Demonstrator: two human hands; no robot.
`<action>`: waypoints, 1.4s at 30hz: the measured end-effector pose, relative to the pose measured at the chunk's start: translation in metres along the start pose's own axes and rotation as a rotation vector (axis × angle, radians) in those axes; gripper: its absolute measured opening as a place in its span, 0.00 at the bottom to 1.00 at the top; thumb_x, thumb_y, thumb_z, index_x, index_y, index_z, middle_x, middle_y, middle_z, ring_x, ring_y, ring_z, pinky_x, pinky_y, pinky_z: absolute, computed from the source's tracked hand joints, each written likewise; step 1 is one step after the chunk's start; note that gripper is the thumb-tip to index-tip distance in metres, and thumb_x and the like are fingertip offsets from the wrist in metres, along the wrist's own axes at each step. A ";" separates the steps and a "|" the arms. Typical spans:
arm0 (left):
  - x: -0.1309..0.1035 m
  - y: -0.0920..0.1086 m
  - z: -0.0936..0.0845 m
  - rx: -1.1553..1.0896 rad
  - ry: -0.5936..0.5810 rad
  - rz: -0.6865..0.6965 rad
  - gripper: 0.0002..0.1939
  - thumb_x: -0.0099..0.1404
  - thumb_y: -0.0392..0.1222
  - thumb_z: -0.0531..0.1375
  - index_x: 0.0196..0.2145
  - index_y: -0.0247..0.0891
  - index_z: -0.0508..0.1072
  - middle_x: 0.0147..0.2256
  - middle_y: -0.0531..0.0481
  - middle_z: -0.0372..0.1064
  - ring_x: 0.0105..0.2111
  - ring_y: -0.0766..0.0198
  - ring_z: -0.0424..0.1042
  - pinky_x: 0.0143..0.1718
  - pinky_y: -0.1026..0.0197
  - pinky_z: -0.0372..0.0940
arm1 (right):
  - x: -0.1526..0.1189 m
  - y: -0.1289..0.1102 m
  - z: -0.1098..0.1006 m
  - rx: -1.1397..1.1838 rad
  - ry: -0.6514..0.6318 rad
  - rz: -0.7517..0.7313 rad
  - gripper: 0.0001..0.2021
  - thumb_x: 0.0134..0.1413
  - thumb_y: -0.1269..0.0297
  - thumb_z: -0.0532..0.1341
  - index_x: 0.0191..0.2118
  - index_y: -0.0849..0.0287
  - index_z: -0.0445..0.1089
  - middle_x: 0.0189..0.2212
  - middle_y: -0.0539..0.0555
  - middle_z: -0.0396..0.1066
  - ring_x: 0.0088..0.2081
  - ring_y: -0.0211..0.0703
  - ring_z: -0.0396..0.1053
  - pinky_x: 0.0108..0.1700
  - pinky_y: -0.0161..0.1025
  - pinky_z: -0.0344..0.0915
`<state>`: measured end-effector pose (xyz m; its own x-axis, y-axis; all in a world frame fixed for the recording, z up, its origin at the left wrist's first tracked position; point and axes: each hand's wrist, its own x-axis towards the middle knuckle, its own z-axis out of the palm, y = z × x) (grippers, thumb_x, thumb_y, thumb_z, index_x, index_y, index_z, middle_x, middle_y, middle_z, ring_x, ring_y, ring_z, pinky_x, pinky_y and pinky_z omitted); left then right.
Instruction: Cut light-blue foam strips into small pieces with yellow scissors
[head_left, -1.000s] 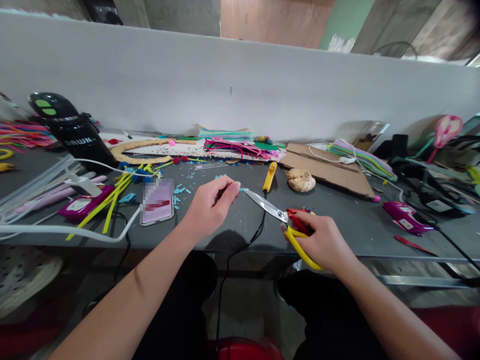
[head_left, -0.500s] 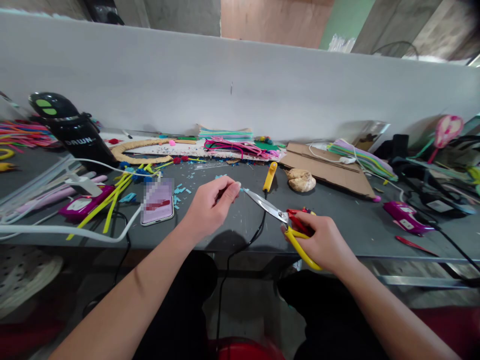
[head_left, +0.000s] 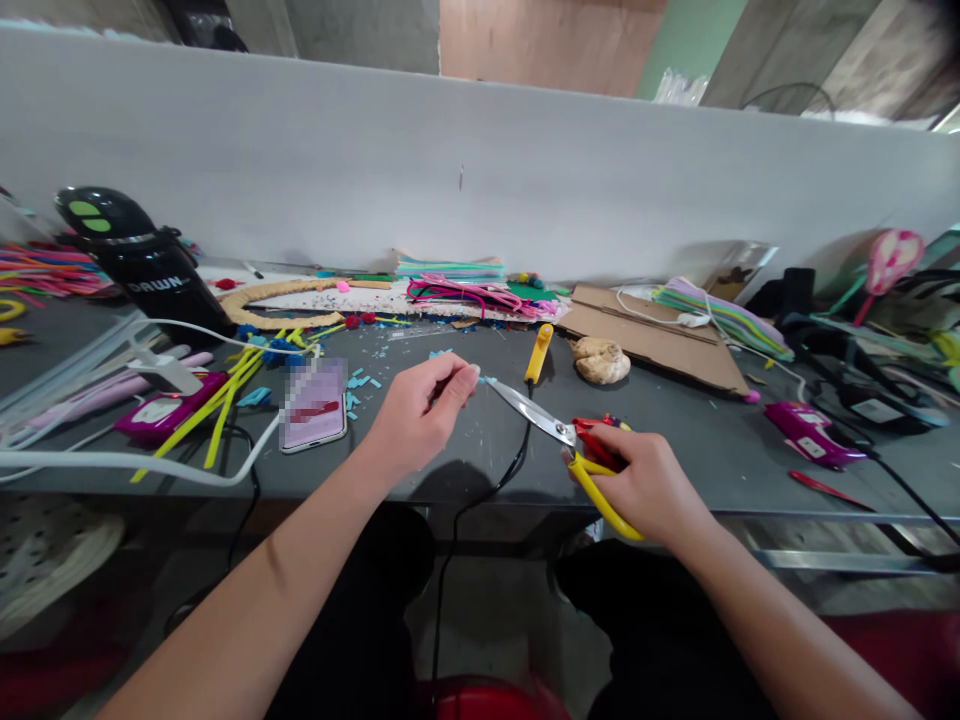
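My left hand (head_left: 424, 408) pinches a tiny light-blue piece (head_left: 482, 379) between thumb and fingertips, above the middle of the desk. My right hand (head_left: 646, 478) is wrapped round the handles of scissors (head_left: 532, 410) with silver blades and yellow and red grips. The blade tips point left and meet the blue piece at my left fingertips; the blades look nearly closed. Light-blue scraps (head_left: 360, 382) lie on the desk left of my left hand, beside a phone (head_left: 319, 415). A yellow-handled tool (head_left: 538, 353) with a black cable lies behind the scissors.
A black bottle (head_left: 161, 275) stands back left near yellow-green strips (head_left: 232, 390) and a white cable. Behind are pink pipe cleaners (head_left: 480, 293) and cardboard (head_left: 652, 340). A tan lump (head_left: 601, 361) and a purple device (head_left: 810, 434) lie right. A black cable hangs over the desk's front edge.
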<state>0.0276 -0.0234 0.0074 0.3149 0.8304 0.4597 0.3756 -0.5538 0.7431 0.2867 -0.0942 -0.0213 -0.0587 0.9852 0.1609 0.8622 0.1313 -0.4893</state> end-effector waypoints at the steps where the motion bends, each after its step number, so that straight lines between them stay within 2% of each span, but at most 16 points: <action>1: 0.000 0.000 0.000 0.001 0.001 0.001 0.17 0.71 0.48 0.53 0.28 0.37 0.68 0.25 0.52 0.64 0.25 0.68 0.61 0.25 0.64 0.55 | 0.000 0.000 -0.001 -0.003 0.000 0.001 0.07 0.49 0.62 0.61 0.29 0.60 0.71 0.21 0.48 0.66 0.26 0.38 0.58 0.28 0.36 0.51; 14: 0.000 0.002 0.001 -0.029 -0.006 -0.027 0.19 0.72 0.49 0.52 0.26 0.37 0.66 0.23 0.53 0.61 0.24 0.68 0.59 0.24 0.64 0.54 | -0.003 0.000 0.001 -0.064 0.026 -0.074 0.10 0.51 0.60 0.60 0.25 0.59 0.68 0.19 0.48 0.62 0.23 0.36 0.55 0.27 0.35 0.50; 20: 0.000 0.001 0.000 -0.039 -0.007 -0.018 0.18 0.72 0.49 0.52 0.26 0.37 0.64 0.22 0.54 0.58 0.23 0.68 0.57 0.25 0.64 0.54 | -0.001 0.000 0.003 -0.029 0.026 -0.053 0.06 0.48 0.62 0.61 0.26 0.58 0.65 0.19 0.46 0.63 0.23 0.36 0.55 0.27 0.35 0.50; 30: -0.001 0.002 0.000 -0.053 -0.013 -0.032 0.18 0.72 0.49 0.52 0.27 0.37 0.65 0.23 0.54 0.60 0.24 0.69 0.58 0.25 0.64 0.54 | 0.000 0.000 0.002 -0.025 0.024 -0.027 0.07 0.46 0.64 0.62 0.24 0.58 0.62 0.18 0.46 0.59 0.24 0.36 0.52 0.27 0.35 0.49; 35: 0.000 0.001 0.000 -0.049 -0.015 -0.030 0.18 0.72 0.49 0.52 0.27 0.37 0.65 0.23 0.54 0.60 0.24 0.69 0.58 0.25 0.64 0.54 | -0.001 0.000 0.002 -0.028 0.005 -0.023 0.07 0.48 0.63 0.61 0.26 0.58 0.65 0.20 0.47 0.62 0.25 0.37 0.55 0.28 0.35 0.50; 42: 0.000 0.002 0.000 -0.046 -0.019 -0.037 0.18 0.72 0.49 0.52 0.27 0.37 0.65 0.23 0.54 0.59 0.24 0.69 0.57 0.25 0.64 0.53 | 0.000 0.003 0.002 -0.042 0.015 -0.031 0.07 0.48 0.62 0.61 0.25 0.59 0.66 0.20 0.47 0.62 0.25 0.37 0.56 0.28 0.36 0.49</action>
<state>0.0282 -0.0244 0.0085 0.3183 0.8488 0.4221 0.3473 -0.5187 0.7812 0.2878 -0.0938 -0.0246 -0.0785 0.9789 0.1887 0.8805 0.1568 -0.4475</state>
